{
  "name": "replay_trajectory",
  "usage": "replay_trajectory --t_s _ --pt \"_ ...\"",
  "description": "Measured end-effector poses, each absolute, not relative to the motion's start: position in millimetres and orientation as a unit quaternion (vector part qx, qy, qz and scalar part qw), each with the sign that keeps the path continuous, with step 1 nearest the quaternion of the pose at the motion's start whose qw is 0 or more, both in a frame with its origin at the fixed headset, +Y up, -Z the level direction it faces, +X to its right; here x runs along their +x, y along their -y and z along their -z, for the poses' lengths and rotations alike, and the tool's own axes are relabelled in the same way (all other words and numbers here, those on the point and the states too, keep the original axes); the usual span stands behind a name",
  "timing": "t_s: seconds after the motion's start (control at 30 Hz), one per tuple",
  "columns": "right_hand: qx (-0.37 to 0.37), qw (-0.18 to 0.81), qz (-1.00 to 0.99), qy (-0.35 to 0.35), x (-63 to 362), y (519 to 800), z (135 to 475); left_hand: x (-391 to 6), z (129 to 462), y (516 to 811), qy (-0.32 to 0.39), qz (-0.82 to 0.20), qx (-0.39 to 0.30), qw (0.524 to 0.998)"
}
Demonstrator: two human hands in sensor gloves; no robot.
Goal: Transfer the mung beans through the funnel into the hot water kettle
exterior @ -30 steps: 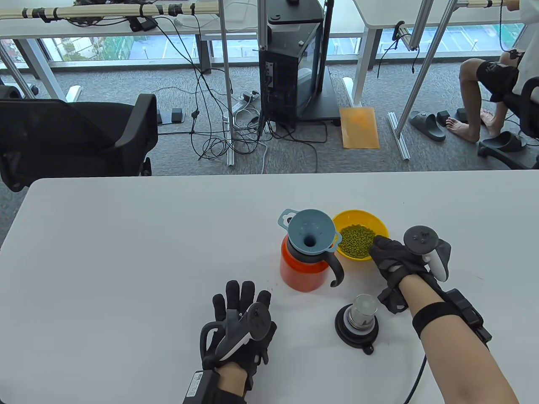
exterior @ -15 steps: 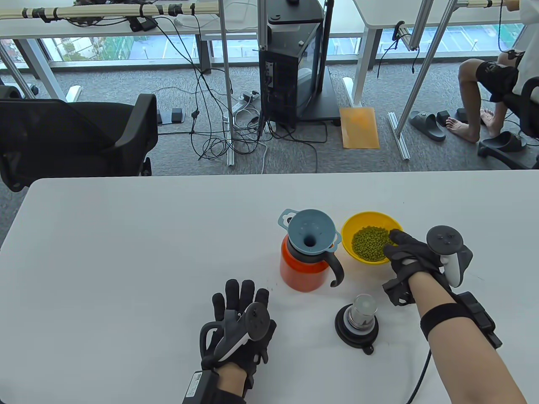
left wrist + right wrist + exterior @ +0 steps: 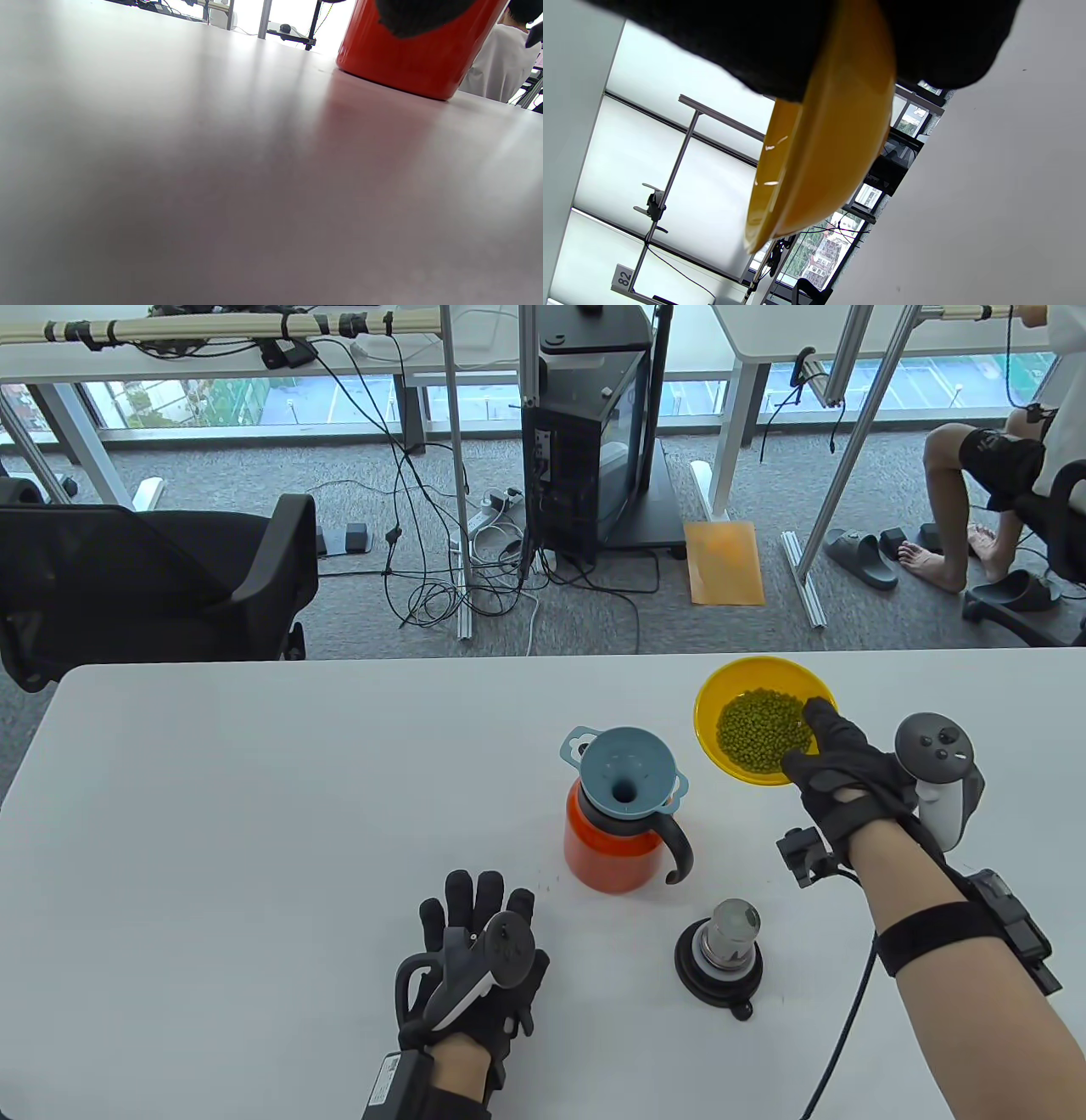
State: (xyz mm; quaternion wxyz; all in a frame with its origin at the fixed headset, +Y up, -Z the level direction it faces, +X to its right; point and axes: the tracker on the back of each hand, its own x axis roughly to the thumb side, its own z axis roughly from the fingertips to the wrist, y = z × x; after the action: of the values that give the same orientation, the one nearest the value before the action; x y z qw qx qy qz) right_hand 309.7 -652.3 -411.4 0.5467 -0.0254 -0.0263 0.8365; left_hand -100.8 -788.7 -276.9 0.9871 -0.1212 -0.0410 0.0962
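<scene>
Right hand [image 3: 840, 38] blurred, cut by top edge; kettle [image 3: 415, 46] top cut off.

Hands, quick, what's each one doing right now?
Left hand: rests flat on the table, fingers spread, holding nothing.
Right hand: grips the yellow bowl of mung beans by its rim.

Grey carpet [image 3: 254, 483] is seen beyond the white table [image 3: 254, 814]; a black chair [image 3: 144, 577] is placed off its far-left corner, windows [image 3: 212, 398] behind.

I see bright daylight from the windows beyond the desk's [image 3: 254, 780] far edge, soft shadows, sheen on its surface; wrist views blow out, close glove fabric blurred.
</scene>
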Motion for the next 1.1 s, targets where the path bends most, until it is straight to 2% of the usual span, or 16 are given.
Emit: replay_trajectory --t_s 0.2,0.37,0.6,1.1 --pt "0.011 0.555 -0.832 0.01 283.7 621.1 410.0 -102.2 277.1 788.4 0.04 -0.102 -0.12 0.987" --pt "0.034 0.559 -0.828 -0.007 264.3 609.6 408.9 -103.0 277.4 788.1 0.041 -0.108 -0.114 0.987" --pt "0.054 0.542 -0.839 -0.013 244.6 608.1 408.7 -103.2 277.9 788.6 0.043 -0.113 -0.114 0.986" --pt "0.103 0.487 -0.867 0.019 213.6 614.1 405.5 -103.2 277.9 788.5 0.045 -0.117 -0.116 0.985"
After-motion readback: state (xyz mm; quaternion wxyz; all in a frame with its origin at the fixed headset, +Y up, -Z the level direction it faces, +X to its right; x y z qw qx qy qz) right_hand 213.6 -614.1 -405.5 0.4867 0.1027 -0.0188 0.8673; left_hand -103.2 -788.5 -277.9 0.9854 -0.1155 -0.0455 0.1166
